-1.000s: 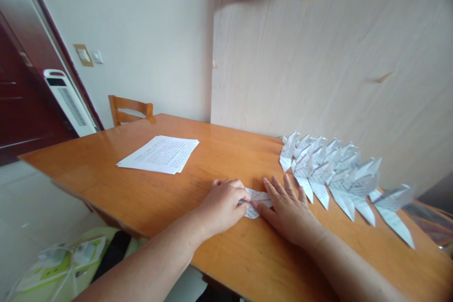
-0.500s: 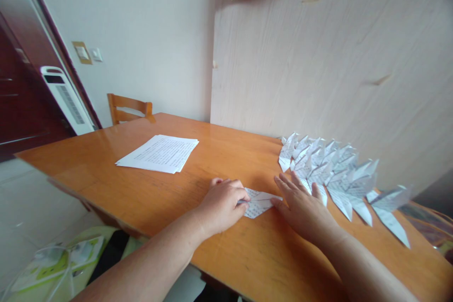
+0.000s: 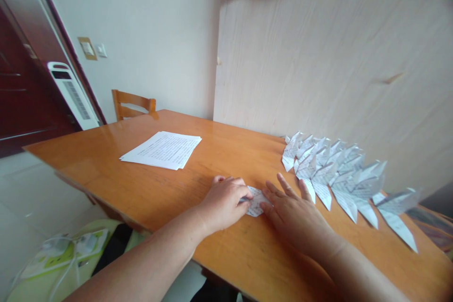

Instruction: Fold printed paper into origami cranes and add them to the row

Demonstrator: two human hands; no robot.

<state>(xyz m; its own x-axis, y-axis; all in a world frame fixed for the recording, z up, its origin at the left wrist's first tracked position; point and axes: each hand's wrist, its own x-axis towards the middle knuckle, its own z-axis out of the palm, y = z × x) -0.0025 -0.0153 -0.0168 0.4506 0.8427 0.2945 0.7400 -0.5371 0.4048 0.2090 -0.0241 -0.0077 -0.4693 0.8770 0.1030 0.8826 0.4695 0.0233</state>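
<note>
A small folded sheet of printed paper [image 3: 255, 204] lies flat on the wooden table between my hands. My left hand [image 3: 226, 203] grips its left end, fingers curled around the edge. Over the right end lies my right hand [image 3: 292, 207], fingers stretched and spread, palm down; it covers that end of the paper. Just beyond my right hand stand several folded paper pieces [image 3: 322, 165] with raised wings, set close together in rows. One more winged paper piece [image 3: 398, 212] stands apart at the right.
A stack of printed sheets [image 3: 163, 150] lies on the far left of the table [image 3: 116, 188]. Behind it is a wooden chair [image 3: 132, 101]. A pale board [image 3: 300, 66] rises along the table's back edge. At lower left, a power strip [image 3: 63, 255] with cables rests on a green surface.
My right hand has moved left and now covers the right end of the folded paper. My left hand keeps its hold. The view has shifted slightly.
</note>
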